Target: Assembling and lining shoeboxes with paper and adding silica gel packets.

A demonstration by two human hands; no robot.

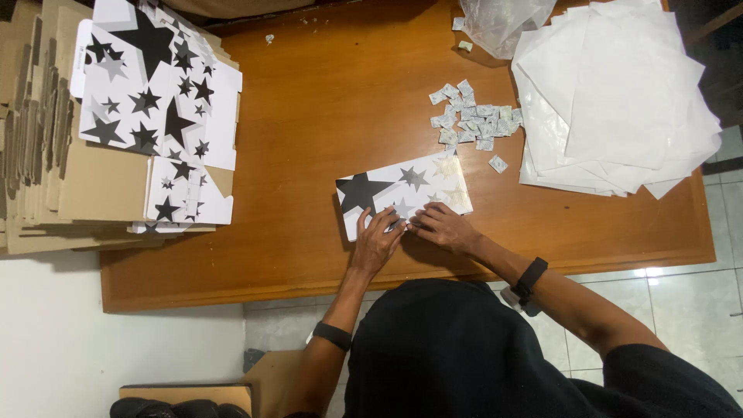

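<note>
A stack of flat cardboard boxes point(116, 131), printed with black stars, sits at the left edge of the wooden table point(309, 101). Near the middle, close to the near edge, lies a white star-printed box point(402, 193). The left hand point(377, 241) presses flat on its near edge, fingers spread; the right hand point(443, 226) does likewise just beside it, gripping nothing. Farther right lie small packets point(472, 120) and white paper sheets point(619, 101).

Even, moderately bright overhead light fills the view. The wooden table point(309, 116) shows a soft sheen near its middle, a glare spot lies on the floor tiles point(650, 272) beyond its right corner, and focus stays sharp throughout.
</note>
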